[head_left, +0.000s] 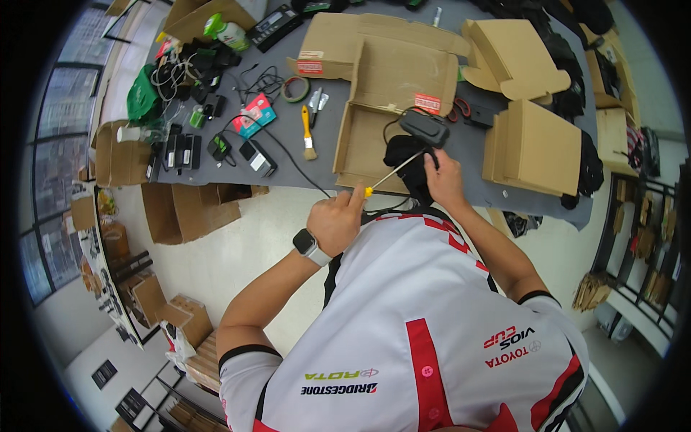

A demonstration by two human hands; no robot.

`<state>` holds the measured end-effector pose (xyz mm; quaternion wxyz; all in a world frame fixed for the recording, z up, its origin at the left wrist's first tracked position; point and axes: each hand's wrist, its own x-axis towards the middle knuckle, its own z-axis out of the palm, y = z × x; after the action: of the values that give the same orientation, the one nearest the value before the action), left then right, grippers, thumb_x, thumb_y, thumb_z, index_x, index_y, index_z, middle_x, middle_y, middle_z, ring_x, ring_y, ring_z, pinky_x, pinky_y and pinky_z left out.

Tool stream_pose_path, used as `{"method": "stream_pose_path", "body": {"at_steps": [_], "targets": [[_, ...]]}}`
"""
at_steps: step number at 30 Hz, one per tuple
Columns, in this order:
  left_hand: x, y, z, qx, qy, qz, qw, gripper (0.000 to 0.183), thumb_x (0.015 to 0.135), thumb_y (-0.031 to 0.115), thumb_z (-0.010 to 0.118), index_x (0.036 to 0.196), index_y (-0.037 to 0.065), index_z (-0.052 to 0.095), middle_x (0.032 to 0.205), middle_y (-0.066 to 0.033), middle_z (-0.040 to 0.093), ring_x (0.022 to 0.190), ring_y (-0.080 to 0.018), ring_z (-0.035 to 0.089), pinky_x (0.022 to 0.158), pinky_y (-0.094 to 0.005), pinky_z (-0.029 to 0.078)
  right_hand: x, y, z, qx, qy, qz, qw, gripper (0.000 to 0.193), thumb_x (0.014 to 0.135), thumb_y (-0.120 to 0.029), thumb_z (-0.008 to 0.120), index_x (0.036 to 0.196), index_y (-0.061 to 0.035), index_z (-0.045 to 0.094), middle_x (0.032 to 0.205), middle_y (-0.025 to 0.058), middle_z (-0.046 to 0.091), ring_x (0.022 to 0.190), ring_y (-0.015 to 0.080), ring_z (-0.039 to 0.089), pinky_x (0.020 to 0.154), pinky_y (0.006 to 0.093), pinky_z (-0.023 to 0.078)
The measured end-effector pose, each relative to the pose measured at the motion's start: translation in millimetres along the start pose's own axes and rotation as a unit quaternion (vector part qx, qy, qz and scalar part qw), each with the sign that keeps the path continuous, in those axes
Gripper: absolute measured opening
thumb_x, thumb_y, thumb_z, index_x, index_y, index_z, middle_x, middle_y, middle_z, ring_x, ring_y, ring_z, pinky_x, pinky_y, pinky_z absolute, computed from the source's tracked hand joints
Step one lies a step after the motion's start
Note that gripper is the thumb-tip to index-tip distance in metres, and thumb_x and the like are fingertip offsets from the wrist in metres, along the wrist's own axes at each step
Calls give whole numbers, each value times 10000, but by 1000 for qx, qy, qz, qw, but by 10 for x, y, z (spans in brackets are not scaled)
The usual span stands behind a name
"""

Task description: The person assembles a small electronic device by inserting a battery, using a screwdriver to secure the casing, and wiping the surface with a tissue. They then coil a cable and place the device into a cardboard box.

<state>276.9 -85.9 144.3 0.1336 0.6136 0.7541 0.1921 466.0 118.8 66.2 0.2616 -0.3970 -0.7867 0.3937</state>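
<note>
My left hand (335, 225) is closed round a screwdriver with a yellow handle (369, 192) and a long thin metal shaft. The shaft slants up to the right, its tip close to the fingers of my right hand (446, 181). That right hand grips a black, soft-looking piece (412, 173), whose exact kind I cannot make out. Just above it sits a dark grey, rounded rectangular device (425, 128) with a cable; it seems joined to the black piece. Both are over the near right part of an open cardboard box (350, 144).
On the grey table (284, 140) left of the box are a yellow-handled paintbrush (308, 135), a roll of tape (295, 89), a black cabled device (258, 158) and chargers. Red-handled scissors (458, 109) and a closed carton (540, 147) lie to the right. A cable hangs towards my left hand.
</note>
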Motion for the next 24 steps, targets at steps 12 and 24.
{"method": "stream_pose_path", "body": {"at_steps": [12,24], "targets": [[37,-74,-30,58,-51,106,991,480,1039,281,644,1369,-66,623,674,-127,638,490,-241,605,457,-362,466,-81,61,-37,36,-15,19,999,226,1029,-143,627,1187,11,676,815,265,689,717,447,694,650,446,525],[117,100,-60,-62,-91,-35,993,248,1004,201,679,1159,11,712,807,-204,724,598,-374,683,527,-462,505,-134,130,15,40,11,56,998,254,1023,-155,643,1191,32,677,905,294,705,842,473,708,728,447,543]]}}
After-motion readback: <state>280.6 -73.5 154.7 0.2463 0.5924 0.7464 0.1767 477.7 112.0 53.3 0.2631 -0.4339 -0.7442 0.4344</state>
